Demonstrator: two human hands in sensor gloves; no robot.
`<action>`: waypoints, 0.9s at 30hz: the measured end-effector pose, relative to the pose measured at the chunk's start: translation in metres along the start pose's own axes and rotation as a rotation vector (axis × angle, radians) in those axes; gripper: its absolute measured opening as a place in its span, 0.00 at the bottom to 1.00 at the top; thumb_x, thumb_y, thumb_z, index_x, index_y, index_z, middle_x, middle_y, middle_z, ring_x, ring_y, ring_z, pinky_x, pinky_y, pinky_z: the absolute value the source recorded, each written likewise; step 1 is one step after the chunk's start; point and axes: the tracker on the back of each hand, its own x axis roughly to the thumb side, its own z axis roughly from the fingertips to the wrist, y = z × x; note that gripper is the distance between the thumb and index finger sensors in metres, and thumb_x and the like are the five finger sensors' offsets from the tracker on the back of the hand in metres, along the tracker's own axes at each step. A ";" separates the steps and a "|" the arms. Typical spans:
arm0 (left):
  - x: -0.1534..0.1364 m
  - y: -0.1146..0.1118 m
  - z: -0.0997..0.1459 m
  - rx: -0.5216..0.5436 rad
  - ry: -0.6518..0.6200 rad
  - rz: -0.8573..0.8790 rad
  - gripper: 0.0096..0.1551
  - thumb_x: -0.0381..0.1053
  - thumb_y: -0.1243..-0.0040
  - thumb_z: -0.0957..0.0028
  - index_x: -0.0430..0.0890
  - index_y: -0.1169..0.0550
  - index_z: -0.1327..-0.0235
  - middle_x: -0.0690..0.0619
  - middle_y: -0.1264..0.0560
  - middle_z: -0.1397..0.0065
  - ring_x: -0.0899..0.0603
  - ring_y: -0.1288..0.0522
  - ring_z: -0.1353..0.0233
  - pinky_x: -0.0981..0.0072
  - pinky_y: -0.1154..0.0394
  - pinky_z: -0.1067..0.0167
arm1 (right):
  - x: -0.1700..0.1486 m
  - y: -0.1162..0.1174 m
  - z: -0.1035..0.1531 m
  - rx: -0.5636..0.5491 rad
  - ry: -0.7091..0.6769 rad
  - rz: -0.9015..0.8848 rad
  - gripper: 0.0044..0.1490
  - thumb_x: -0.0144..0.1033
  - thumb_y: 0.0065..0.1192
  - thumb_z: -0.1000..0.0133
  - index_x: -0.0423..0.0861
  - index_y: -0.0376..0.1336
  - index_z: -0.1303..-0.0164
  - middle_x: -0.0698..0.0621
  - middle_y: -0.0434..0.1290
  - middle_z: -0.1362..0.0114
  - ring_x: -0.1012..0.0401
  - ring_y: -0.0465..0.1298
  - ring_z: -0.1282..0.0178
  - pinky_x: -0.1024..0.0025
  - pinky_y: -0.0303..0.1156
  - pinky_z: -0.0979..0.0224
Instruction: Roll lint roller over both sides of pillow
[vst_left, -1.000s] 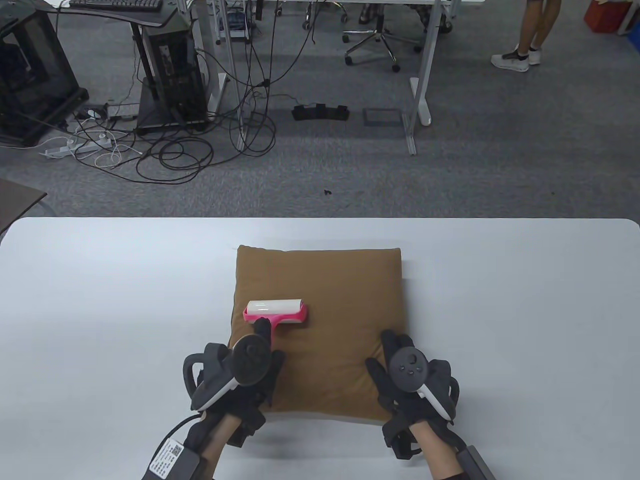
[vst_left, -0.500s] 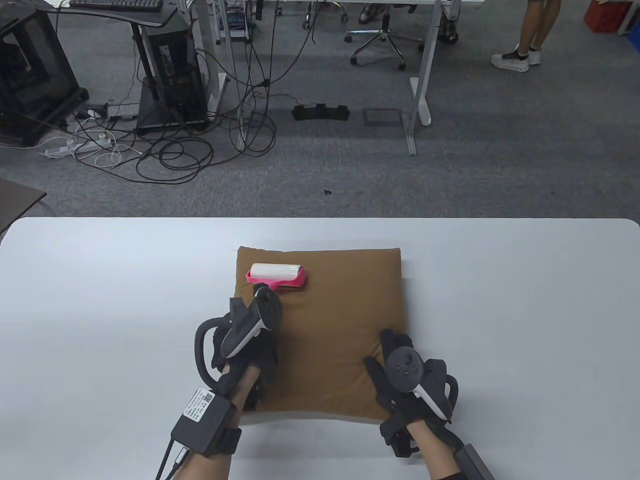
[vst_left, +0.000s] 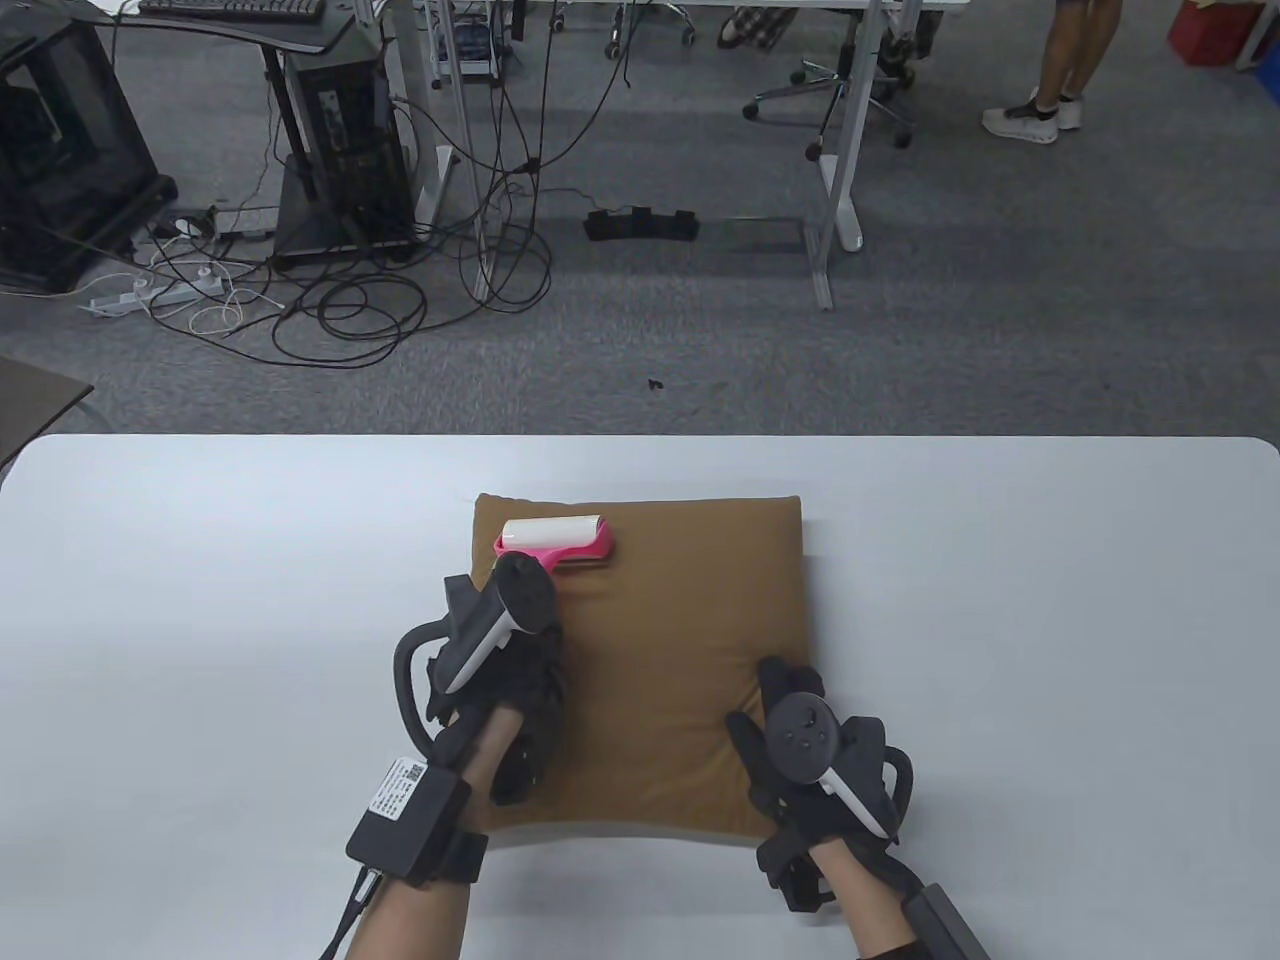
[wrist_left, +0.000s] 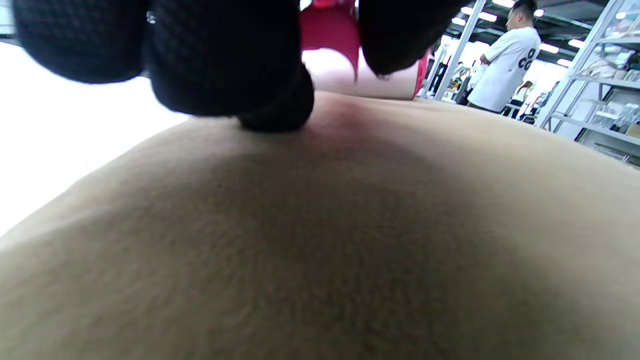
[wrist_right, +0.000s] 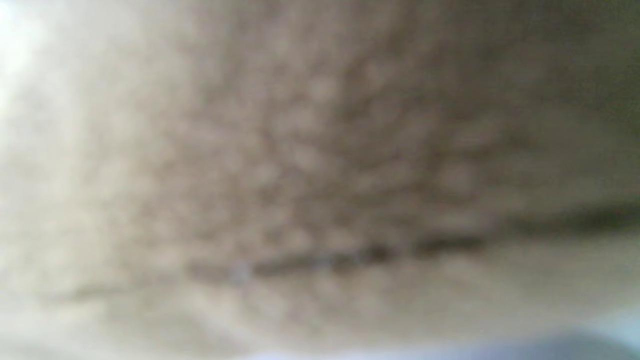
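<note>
One white table is seen, and on it one brown pillow, lying flat. Only its upper face is being rolled; the underside is judged undone. One pink lint roller is gripped by the left hand near the far-left corner. The near-right corner is pressed by the right hand.

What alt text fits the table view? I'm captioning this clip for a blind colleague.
A left hand holds a pink lint roller near the far left corner of a brown pillow on a white table. The right hand rests on the pillow's near right corner.
</note>
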 end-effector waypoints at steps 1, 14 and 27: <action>0.001 0.001 0.002 0.010 -0.013 -0.013 0.43 0.58 0.42 0.43 0.51 0.48 0.21 0.45 0.16 0.44 0.50 0.17 0.73 0.47 0.20 0.60 | 0.000 0.000 0.000 0.001 0.001 0.000 0.44 0.60 0.39 0.37 0.49 0.41 0.15 0.30 0.50 0.14 0.29 0.73 0.36 0.37 0.72 0.40; -0.017 0.010 0.041 0.055 -0.193 0.127 0.42 0.60 0.36 0.47 0.41 0.37 0.26 0.46 0.11 0.64 0.52 0.18 0.84 0.50 0.18 0.71 | -0.004 -0.002 -0.001 0.015 0.022 -0.016 0.44 0.62 0.40 0.37 0.51 0.41 0.15 0.32 0.50 0.13 0.30 0.73 0.36 0.37 0.72 0.40; -0.043 0.017 0.097 -0.020 -0.296 0.111 0.39 0.59 0.34 0.48 0.41 0.31 0.29 0.48 0.10 0.71 0.52 0.18 0.86 0.51 0.17 0.72 | -0.005 -0.002 -0.001 0.014 0.025 -0.008 0.44 0.62 0.40 0.37 0.51 0.40 0.15 0.32 0.49 0.13 0.30 0.74 0.36 0.37 0.71 0.40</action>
